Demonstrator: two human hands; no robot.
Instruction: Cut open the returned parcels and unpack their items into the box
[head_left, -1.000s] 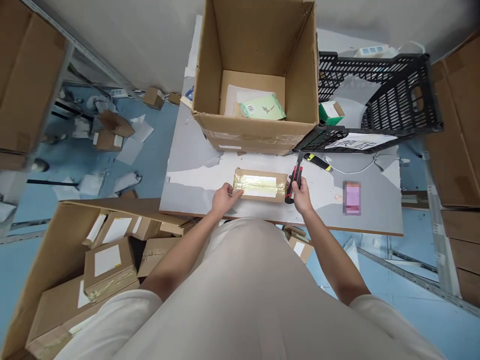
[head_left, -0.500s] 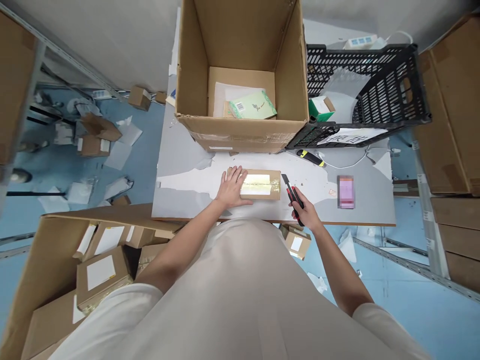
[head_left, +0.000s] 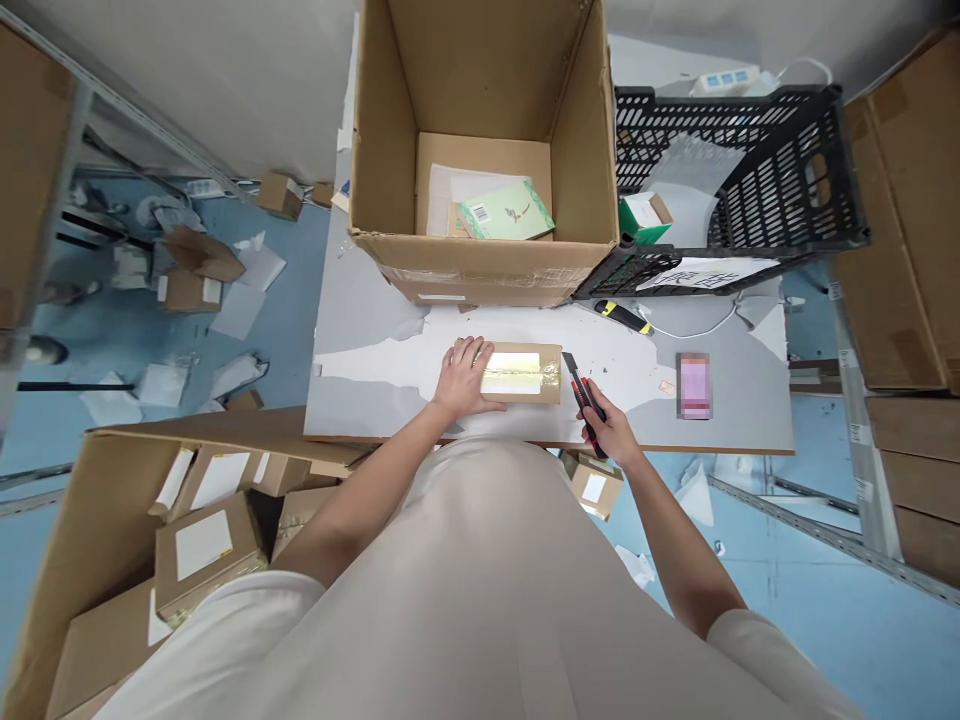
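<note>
- At your far left, a big open carton (head_left: pixel 82 500) is holding several labelled boxes (head_left: pixel 202 545).
- Your left hand (head_left: pixel 463 378) is lying palm down over the left end of 1 taped box (head_left: pixel 517 375), thumb stretching apart from the fingers.
- That taped box is resting on the table (head_left: pixel 375 400) in front of you, its white label facing up.
- Behind it, 1 tall open carton (head_left: pixel 487 270) is holding a green package (head_left: pixel 506 210).
- Your right hand (head_left: pixel 611 428) is gripping a red and black utility knife (head_left: pixel 592 410), its blade tip sitting just beside the box's right end.
- Beyond that hand, a yellow and black tool (head_left: pixel 624 316) is lying near 1 black crate (head_left: pixel 780 245).
</note>
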